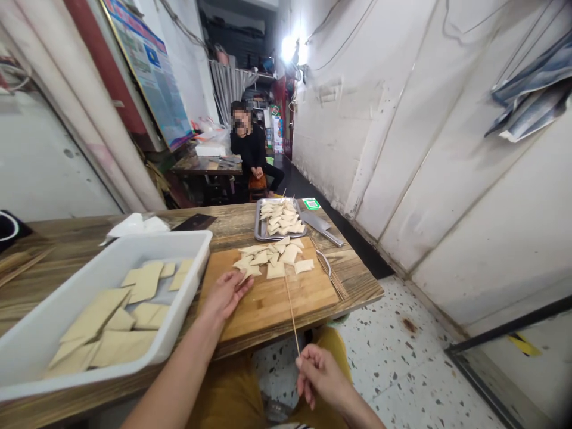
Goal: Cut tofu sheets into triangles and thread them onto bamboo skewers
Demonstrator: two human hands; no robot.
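Note:
My left hand [227,293] is at the left end of a loose pile of cut tofu sheet pieces [290,254]. Its curled fingertips meet the edge of one pale piece [252,270]; the exact grip is partly hidden. A thin wooden skewer [291,307] is pinched in my right hand [319,372], in front of the board's near edge. The skewer slants up over the cutting board [263,310], its far end close to the pile, with no piece visible on it.
A white plastic tub [190,286] with larger sheets stands left. Behind the board, a metal tray [258,229] holds filled skewers, with a cleaver [322,228] beside it. Bare skewers [337,280] lie right of the board. A person [252,146] sits farther back by another table.

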